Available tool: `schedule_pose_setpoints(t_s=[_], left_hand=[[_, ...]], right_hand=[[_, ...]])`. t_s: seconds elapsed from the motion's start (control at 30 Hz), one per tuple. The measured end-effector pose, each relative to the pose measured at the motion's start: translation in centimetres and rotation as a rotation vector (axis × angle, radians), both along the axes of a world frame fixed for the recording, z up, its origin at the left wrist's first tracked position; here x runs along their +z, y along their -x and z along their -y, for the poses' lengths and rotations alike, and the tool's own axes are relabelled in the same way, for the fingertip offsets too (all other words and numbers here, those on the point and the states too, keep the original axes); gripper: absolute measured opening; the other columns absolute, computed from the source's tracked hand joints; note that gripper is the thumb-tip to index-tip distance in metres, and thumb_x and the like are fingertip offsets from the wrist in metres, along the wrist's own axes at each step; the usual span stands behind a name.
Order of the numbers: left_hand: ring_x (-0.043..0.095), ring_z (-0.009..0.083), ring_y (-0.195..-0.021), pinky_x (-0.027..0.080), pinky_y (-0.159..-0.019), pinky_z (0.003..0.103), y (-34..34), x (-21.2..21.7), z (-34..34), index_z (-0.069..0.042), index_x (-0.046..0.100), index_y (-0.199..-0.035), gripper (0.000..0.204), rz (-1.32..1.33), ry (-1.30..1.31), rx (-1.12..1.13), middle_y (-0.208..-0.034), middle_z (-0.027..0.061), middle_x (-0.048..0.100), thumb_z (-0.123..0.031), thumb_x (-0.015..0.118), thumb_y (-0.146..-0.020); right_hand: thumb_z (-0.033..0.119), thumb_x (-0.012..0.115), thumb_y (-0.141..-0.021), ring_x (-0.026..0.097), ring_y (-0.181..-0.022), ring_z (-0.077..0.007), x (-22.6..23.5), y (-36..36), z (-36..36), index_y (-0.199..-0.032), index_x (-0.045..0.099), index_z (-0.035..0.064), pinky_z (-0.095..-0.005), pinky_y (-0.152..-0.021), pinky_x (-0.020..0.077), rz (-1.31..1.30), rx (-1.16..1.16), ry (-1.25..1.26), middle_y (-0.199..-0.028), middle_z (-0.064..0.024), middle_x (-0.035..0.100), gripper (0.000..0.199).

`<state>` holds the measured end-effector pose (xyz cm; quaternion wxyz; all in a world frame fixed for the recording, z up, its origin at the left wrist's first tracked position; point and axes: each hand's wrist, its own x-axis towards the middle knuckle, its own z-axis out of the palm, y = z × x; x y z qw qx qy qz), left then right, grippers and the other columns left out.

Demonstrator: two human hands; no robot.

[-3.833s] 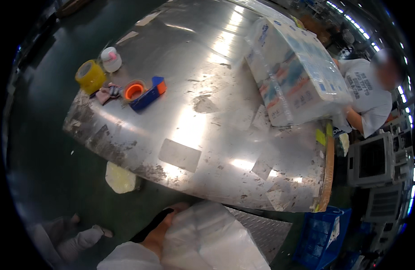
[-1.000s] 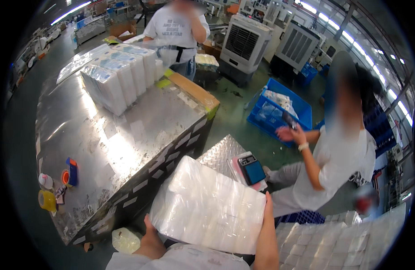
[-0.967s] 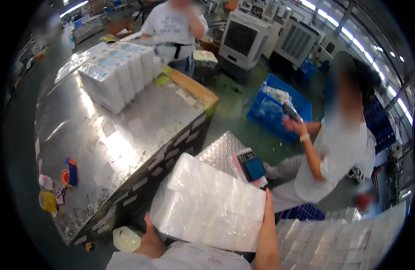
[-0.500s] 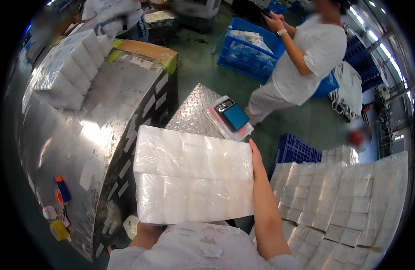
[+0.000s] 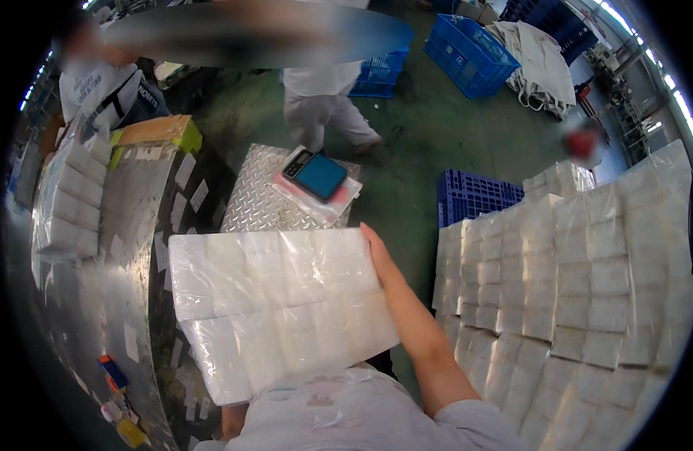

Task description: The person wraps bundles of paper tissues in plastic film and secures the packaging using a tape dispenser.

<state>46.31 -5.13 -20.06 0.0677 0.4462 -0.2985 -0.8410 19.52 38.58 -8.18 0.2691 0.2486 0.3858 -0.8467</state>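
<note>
In front of my body I carry a large clear-plastic-wrapped bundle of white soft packs (image 5: 279,293), which look like paper tissues. It lies in two rows and tilts slightly. My right hand (image 5: 374,248) is closed on its right end, with the thumb side showing along the upper corner. My left forearm (image 5: 234,422) goes under the bundle's lower left corner, and the left hand and its fingers are hidden beneath it. Just beyond the bundle stands a metal tread-plate platform (image 5: 249,188), with a blue-topped scale (image 5: 316,177) resting on a plastic-covered sheet.
A metal table (image 5: 125,301) at left bears wrapped white bundles (image 5: 72,199) and tape rolls (image 5: 131,432). To the right rise stacked wrapped bundles (image 5: 526,263) beside a blue pallet (image 5: 478,195). Farther off are a blue crate (image 5: 470,56) and a walking person (image 5: 324,105).
My view has turned right, so the table, platform and scale sit farther left. The bundle is still carried and tilts more. The other person has moved left across the far floor.
</note>
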Motion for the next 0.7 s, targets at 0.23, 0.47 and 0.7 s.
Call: schedule_pose_setpoints(t_s=[0.23, 0.47, 0.7], left_hand=[[0.058, 0.0305, -0.095, 0.044, -0.089, 0.040, 0.8, 6.3, -10.7, 0.002, 0.054, -0.111, 0.055, -0.041, 0.154, 0.034, -0.106, 0.0181, 0.059, -0.041, 0.030, -0.086], [0.061, 0.0287, -0.089, 0.048, -0.085, 0.038, 6.7, 3.7, -23.3, 0.003, 0.056, -0.107, 0.051, -0.086, -0.002, 0.016, -0.099, 0.0184, 0.061, -0.036, 0.031, -0.085], [0.055, 0.0318, -0.102, 0.041, -0.096, 0.040, 18.0, 0.6, -34.0, 0.004, 0.052, -0.110, 0.049, -0.051, -0.046, -0.125, -0.105, 0.0195, 0.058, -0.034, 0.036, -0.083]], right_hand=[[0.044, 0.049, -0.084, 0.058, -0.082, -0.0221, -2.4, -1.9, -12.5, -0.096, 0.061, 0.0043, -0.0333, -0.078, 0.0460, 0.105, -0.078, 0.159, -0.091, -0.0090, 0.063, 0.044], [0.042, 0.046, -0.083, 0.059, -0.085, -0.0248, 0.8, -1.9, -28.8, -0.096, 0.061, 0.0046, -0.0364, -0.080, 0.0463, 0.025, -0.220, -0.018, -0.093, -0.0100, 0.062, 0.043], [0.042, 0.038, -0.086, 0.057, -0.097, -0.0286, 11.0, 1.8, -35.7, -0.107, 0.057, 0.0012, -0.0399, -0.087, 0.0442, -0.112, -0.380, -0.075, -0.105, -0.0135, 0.060, 0.050]])
